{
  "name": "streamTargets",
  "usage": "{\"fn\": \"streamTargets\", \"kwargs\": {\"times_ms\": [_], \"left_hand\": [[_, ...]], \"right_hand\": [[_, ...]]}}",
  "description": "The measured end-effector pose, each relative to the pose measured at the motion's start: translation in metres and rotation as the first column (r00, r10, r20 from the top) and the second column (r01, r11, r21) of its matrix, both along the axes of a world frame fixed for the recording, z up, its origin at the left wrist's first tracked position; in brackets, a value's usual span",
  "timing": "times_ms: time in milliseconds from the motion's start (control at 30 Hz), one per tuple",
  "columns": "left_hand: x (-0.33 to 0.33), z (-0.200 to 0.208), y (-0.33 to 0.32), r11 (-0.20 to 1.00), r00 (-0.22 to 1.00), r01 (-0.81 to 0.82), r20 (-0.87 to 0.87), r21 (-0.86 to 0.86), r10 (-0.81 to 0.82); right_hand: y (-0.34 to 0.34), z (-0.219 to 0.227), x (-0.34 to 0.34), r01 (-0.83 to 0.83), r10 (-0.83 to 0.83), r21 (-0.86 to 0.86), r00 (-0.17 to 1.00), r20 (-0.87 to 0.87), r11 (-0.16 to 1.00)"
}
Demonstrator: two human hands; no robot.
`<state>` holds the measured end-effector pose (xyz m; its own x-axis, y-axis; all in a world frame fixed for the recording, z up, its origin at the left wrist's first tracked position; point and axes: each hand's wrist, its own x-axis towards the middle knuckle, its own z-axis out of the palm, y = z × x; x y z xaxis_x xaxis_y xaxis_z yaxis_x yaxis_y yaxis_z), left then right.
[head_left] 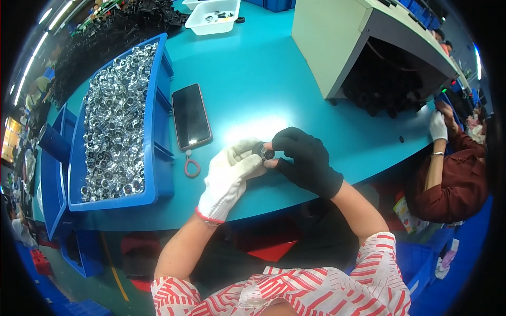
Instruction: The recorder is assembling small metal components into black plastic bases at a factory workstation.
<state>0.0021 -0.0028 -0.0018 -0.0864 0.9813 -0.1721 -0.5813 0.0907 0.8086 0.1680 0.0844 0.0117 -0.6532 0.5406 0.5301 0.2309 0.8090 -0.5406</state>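
Observation:
Over the front part of the blue-green table, both my hands meet at a small round black part with a lighter ring. My left hand, in a white glove, closes on its left side with thumb and fingers. In a black glove with bare fingertips, my right hand pinches the same part from the right. The gloves cover much of it, so its exact kind does not show. Left of my hands stands a blue bin heaped with small clear round parts that have dark centres.
A phone and a pink loop strap lie between bin and hands. At the back are a white tray of small parts and a pale machine housing holding black parts. A co-worker sits at right.

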Motion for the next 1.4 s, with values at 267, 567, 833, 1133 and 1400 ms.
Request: {"fn": "streamTargets", "kwargs": {"times_ms": [267,567,833,1133,1400], "left_hand": [[0.015,0.016,-0.003,0.998,0.932,-0.063,-0.358,-0.022,0.051],[0.017,0.000,-0.011,0.963,0.745,-0.105,-0.622,0.250,0.243],[0.015,0.007,-0.011,0.951,0.486,0.012,-0.833,0.308,0.264],[0.011,-0.002,-0.006,0.888,0.374,-0.050,-0.816,0.457,0.441],[0.008,0.003,0.004,0.967,0.677,0.026,-0.716,0.255,0.171]], "right_hand": [[-0.001,-0.009,0.000,-0.092,0.089,0.085,0.995,0.036,0.992],[-0.013,-0.016,-0.008,0.057,-0.054,-0.013,0.984,0.167,0.998],[-0.010,-0.015,-0.002,0.009,-0.078,0.284,0.970,0.231,0.959],[-0.005,-0.009,-0.015,0.017,-0.058,0.201,0.978,0.199,0.979],[0.002,-0.030,0.014,0.043,-0.078,0.224,0.986,0.148,0.974]]}}
